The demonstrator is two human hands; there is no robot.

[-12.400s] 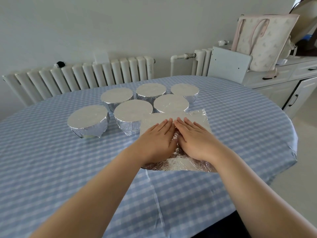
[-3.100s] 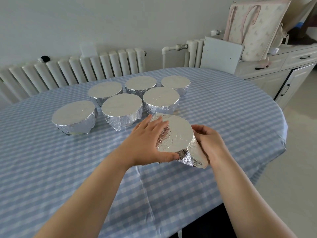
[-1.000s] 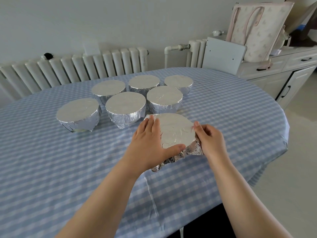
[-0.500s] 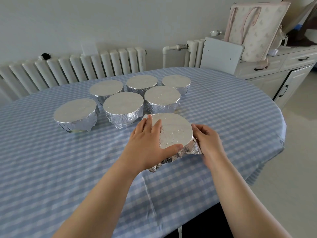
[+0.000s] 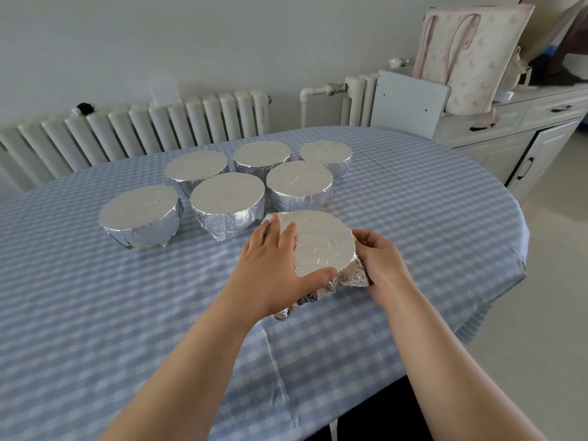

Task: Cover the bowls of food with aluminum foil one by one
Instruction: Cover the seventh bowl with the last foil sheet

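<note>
Nearest, seventh foil-covered bowl (image 5: 321, 241) on the tabletop (image 5: 413, 198), just in front of six finished foil-covered bowls (image 5: 227, 194) clustered toward the radiator (image 5: 143, 132). Left hand (image 5: 270, 268): palm and straight fingers lie flat on the foil top, thumb hooked along the near rim. Right hand (image 5: 380, 262): fingers curled against the right side, pinching the crumpled foil skirt (image 5: 353, 275). Loose foil sticks out ragged at the near-left underside.

No legible writing anywhere; tote bag (image 5: 467, 52) on the cabinet (image 5: 509, 135) shows a faint repeating pattern only.

Edges: tabletop's curved right edge lies well apart from the bowl; checked cloth (image 5: 95, 313) bare to the left and near side, bare to the right. Far side is crowded, nearest finished bowls just beside it.
</note>
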